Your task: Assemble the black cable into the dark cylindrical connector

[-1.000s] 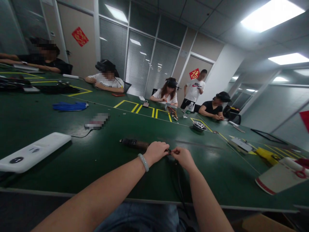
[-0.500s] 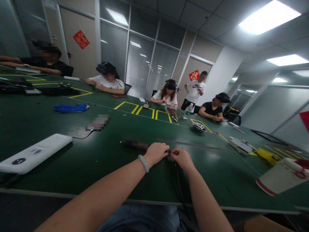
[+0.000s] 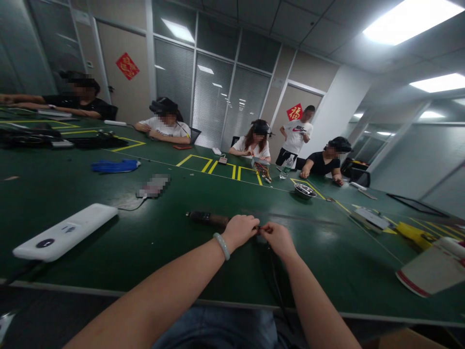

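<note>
Under the fingers, the table (image 3: 145, 252) is spreading wide. Below the right fingers, the cable (image 3: 276, 280) is trailing; a tug there could spoil the hold. Left of the left fingers, the tool (image 3: 209, 219) is lying, and a push could roll it. The left hand (image 3: 240, 231) is curling, its hold I cannot tell; the right hand (image 3: 279, 237) is pinching, almost closed, a small part (image 3: 258, 228), which could slip.

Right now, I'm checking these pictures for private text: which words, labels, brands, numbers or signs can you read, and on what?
"福": right-hand red sign.
"NIKE", slightly blurred: standing person's white shirt.
Too small or blurred to read: left-hand red sign, lettering on a seated person's white shirt, bottle label, marks on the white device.
</note>
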Motion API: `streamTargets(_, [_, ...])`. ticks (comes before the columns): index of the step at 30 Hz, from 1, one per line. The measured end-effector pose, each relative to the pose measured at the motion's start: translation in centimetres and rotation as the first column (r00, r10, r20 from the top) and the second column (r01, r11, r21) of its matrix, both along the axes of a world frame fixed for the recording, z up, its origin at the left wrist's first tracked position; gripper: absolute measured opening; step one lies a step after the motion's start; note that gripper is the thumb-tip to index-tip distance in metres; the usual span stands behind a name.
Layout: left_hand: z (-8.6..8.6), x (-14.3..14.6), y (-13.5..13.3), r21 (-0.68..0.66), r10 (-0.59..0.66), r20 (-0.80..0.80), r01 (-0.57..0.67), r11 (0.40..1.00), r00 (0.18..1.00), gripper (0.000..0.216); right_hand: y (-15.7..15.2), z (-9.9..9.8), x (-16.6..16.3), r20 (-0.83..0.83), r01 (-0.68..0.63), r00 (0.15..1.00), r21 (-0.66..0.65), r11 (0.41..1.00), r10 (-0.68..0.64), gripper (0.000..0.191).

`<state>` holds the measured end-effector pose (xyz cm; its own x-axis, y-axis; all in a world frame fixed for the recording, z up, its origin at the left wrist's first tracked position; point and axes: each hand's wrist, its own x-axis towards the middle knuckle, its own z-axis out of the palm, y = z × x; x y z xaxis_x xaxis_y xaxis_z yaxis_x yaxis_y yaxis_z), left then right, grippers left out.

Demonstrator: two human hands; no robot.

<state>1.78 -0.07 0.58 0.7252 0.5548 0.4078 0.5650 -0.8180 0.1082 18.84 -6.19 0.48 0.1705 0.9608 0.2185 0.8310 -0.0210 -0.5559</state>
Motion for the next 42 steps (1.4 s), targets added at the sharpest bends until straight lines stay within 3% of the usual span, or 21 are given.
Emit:
streamTargets(7, [0.2,0.0,-0.1,-0.009,0.000,0.004,0.001,1.000,1.000,0.015,-0.1,0.6,-0.2,0.083,0.006,0.997,-0.021,1.000,-0.004,0.014])
streamTargets(18, [-0.1,-0.3,-0.1,0.039,-0.050,0.023,0.049,0.998,0.998,0.011,0.4,0.0,0.8,0.236,-0.112,0.967,0.047,0.993,0.097,0.017])
streamTargets(36, [-0.2,-0.3,0.1,-0.056,-0.055,0.095,0.060,0.997,0.994,0.013,0.0,0.6,0.4,0.123,-0.071,0.990,-0.039,0.997,0.075,0.022])
streamTargets(42, [-0.3,-0.2,0.1,-0.032,-0.032,0.066,0.034,0.999,0.997,0.011,-0.1,0.6,0.1,0.227,-0.093,0.970,-0.009,0.996,0.092,0.020])
